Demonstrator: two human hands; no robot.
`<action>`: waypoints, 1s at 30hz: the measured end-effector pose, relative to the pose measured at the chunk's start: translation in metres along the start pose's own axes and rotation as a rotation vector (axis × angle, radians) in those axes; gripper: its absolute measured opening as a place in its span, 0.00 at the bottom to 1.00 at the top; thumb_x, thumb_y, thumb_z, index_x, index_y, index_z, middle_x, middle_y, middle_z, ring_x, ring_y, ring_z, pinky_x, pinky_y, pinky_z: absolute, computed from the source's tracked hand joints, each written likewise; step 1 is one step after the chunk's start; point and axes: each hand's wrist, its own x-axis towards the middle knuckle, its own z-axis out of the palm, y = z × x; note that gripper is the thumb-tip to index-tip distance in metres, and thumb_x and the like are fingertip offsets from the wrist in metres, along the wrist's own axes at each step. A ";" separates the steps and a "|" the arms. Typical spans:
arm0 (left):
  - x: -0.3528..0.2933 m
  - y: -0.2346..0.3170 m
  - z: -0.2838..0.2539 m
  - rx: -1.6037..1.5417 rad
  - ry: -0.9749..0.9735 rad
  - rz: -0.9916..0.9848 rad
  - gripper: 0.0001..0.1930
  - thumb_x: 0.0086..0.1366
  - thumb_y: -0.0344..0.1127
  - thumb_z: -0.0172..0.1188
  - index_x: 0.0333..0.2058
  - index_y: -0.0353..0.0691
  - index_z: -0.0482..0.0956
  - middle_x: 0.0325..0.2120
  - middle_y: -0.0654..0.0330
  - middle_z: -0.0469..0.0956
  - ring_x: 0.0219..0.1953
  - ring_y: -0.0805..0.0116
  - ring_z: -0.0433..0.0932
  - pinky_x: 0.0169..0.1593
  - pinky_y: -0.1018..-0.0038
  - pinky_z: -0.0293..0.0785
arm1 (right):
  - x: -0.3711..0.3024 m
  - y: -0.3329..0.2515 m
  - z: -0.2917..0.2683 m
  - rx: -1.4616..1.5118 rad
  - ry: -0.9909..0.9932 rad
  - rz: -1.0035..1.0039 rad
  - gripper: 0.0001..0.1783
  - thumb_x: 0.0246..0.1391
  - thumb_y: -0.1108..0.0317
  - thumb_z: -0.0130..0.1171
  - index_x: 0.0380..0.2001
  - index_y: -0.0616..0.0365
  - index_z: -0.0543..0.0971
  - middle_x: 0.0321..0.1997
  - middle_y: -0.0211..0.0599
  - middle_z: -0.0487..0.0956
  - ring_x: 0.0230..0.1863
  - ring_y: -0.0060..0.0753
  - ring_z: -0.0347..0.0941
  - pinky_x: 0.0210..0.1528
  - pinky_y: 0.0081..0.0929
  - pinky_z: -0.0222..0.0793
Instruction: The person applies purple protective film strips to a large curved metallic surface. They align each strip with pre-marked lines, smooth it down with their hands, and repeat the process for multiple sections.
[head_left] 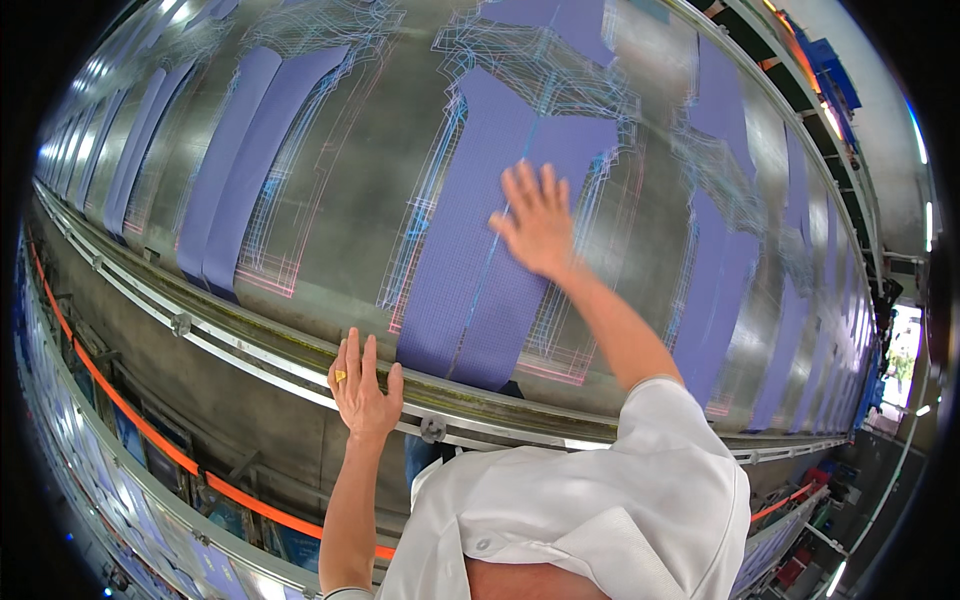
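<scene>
A purple cut fabric piece point(455, 215) lies flat on the long grey table point(345, 190), over blue and pink outline marks. My right hand point(537, 220) rests on the upper right part of this piece, fingers spread and palm down, holding nothing. At the table's near edge, left of the piece's lower end, my left hand point(367, 388) is stretched out with its fingers apart and a gold ring on one finger. It is beside the metal rail point(300, 385), and whether it touches it I cannot tell.
More purple pieces lie along the table, such as a folded-looking pair point(225, 170) to the left and another piece point(715, 290) to the right. The metal rail runs along the near edge. Behind me an orange strip point(150, 430) borders a second table point(110, 500).
</scene>
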 end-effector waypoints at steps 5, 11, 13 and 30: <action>-0.001 -0.004 -0.004 -0.005 -0.011 -0.002 0.29 0.59 0.40 0.64 0.58 0.34 0.72 0.64 0.46 0.65 0.62 0.46 0.66 0.63 0.53 0.58 | 0.089 0.096 0.002 0.020 0.066 0.284 0.44 0.66 0.35 0.34 0.74 0.51 0.50 0.80 0.41 0.43 0.79 0.55 0.30 0.77 0.54 0.22; 0.009 -0.003 0.000 -0.026 0.007 0.003 0.28 0.58 0.38 0.64 0.57 0.34 0.73 0.64 0.46 0.64 0.61 0.46 0.66 0.62 0.53 0.59 | 0.121 0.156 0.007 0.084 0.192 0.489 0.43 0.65 0.35 0.35 0.73 0.54 0.52 0.79 0.48 0.43 0.79 0.57 0.31 0.76 0.56 0.23; 0.005 0.001 -0.002 -0.013 -0.031 -0.024 0.28 0.57 0.36 0.65 0.57 0.34 0.73 0.64 0.47 0.65 0.61 0.47 0.67 0.63 0.53 0.59 | 0.114 0.130 0.006 0.011 0.159 0.484 0.44 0.64 0.35 0.38 0.72 0.55 0.55 0.79 0.51 0.43 0.78 0.60 0.31 0.75 0.59 0.24; -0.001 -0.002 -0.001 0.055 -0.027 0.045 0.28 0.61 0.38 0.63 0.58 0.32 0.71 0.65 0.46 0.63 0.56 0.48 0.70 0.61 0.54 0.59 | 0.208 -0.007 0.009 0.144 0.065 -0.061 0.45 0.65 0.34 0.32 0.74 0.55 0.48 0.79 0.43 0.46 0.79 0.47 0.33 0.77 0.50 0.27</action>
